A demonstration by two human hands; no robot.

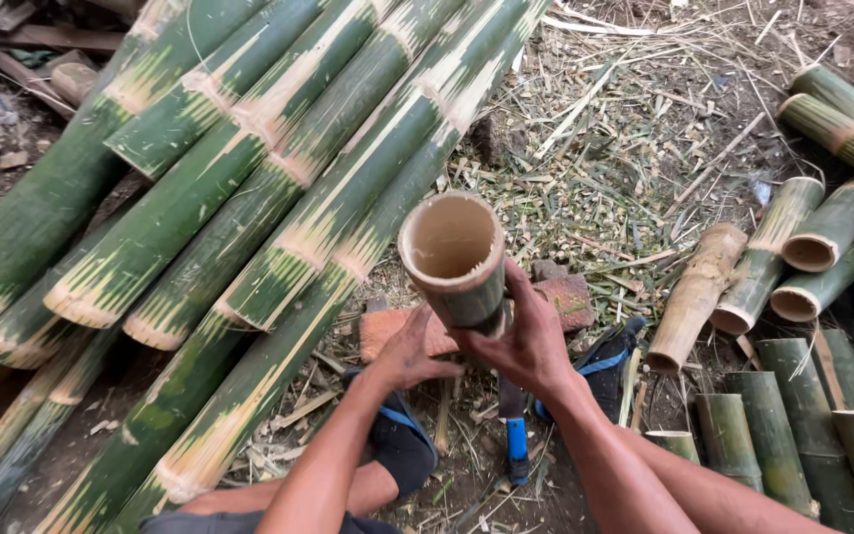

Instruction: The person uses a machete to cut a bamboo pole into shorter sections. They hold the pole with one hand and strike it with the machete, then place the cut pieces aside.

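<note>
Both hands clasp an upright bamboo tube (455, 259): the right hand (526, 341) wraps its side, the left hand (409, 351) grips lower, seemingly over a brick (567, 300).

The bamboo tube (455, 262) is a short cut length of green culm, held upright near the middle of the scene with its open end facing up. The mouth is round and hollow — pale tan inside, the rim thick and cleanly sawn. Its green skin shows pale scraped streaks down the side. The lower part is hidden by the left hand (410, 348) and right hand (526, 341), which clasp it from either side — above a reddish brick (565, 297).
</note>
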